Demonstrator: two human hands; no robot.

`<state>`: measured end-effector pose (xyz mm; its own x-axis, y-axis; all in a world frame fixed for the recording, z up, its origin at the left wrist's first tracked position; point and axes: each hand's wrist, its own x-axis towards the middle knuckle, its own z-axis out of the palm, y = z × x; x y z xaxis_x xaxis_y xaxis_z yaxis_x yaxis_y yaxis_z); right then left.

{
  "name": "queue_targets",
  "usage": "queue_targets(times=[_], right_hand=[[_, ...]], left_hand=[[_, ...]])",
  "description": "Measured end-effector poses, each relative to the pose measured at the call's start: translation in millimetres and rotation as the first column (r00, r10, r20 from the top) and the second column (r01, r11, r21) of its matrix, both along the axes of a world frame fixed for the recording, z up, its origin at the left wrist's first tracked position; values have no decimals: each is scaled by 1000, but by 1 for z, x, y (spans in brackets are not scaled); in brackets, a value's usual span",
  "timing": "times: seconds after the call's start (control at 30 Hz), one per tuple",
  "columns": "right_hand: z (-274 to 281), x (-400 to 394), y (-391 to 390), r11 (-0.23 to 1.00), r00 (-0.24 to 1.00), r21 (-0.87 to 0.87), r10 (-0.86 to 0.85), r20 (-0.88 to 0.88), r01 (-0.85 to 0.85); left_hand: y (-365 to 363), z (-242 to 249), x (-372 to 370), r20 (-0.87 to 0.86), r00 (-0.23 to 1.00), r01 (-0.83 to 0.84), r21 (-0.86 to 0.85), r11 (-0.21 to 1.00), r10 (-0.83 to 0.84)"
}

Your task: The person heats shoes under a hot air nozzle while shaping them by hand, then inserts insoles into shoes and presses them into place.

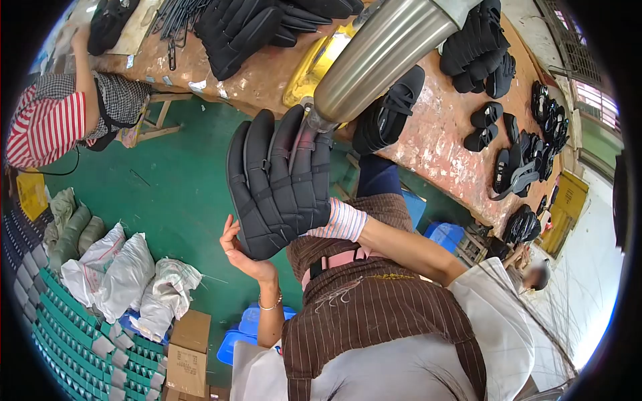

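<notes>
Several black strapped sandals [284,194] are bunched side by side, held up in front of my body. My right hand [338,220], in a striped glove or cuff, grips the bunch from behind, its fingers mostly hidden by the sandals. At the lower left end, my left hand [246,255] is against or very close to the bunch, its bare fingers stretched out and apart. A steel tube with a narrow tip, like a hot-air gun [381,60], points down at the top of the sandals. A reddish glow shows on a sandal near the tip.
A worn table [441,147] carries a black sandal [389,110], a black pile [237,33] and more footwear [518,160]. A yellow stand [314,63] is behind the tube. Another person [57,120] works at left. White sacks [124,274] and a cardboard box [187,351] stand on the floor.
</notes>
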<state>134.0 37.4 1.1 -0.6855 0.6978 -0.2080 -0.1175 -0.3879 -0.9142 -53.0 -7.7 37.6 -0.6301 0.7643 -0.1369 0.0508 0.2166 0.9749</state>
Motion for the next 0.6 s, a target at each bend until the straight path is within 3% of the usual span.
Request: queue_targets(times=[0.07, 0.13, 0.27, 0.4, 0.47, 0.5, 0.57, 0.6], right_hand=[[0, 1, 2, 937, 982, 344, 0, 190, -67], [-3, 1, 1, 866, 942, 480, -36, 335, -138], [-9, 1, -2, 843, 936, 519, -55, 348, -144], [1, 1, -4, 958, 949, 264, 21, 314, -108], [-1, -1, -7, 941, 948, 307, 43, 316, -145], [-6, -3, -9, 883, 945, 433, 35, 325, -181], [-14, -12, -16, 998, 999, -53, -31, 15, 31], [-13, -21, -20, 734, 942, -676, -269, -199, 67]], left_hand=[[-7, 0, -2, 4, 1000, -13, -3, 1000, 13], [-15, -1, -5, 0, 1000, -23, -11, 1000, 23], [-28, -7, -10, -12, 999, -37, -21, 999, 36], [-37, -8, -12, 51, 998, -36, -18, 999, 37], [-32, -4, -8, 67, 993, -96, -16, 995, 97], [-31, -3, -9, 51, 995, -82, -24, 996, 83], [-27, -2, -11, 18, 998, -54, -42, 998, 55], [-23, -1, -13, -15, 1000, -21, -61, 998, 20]])
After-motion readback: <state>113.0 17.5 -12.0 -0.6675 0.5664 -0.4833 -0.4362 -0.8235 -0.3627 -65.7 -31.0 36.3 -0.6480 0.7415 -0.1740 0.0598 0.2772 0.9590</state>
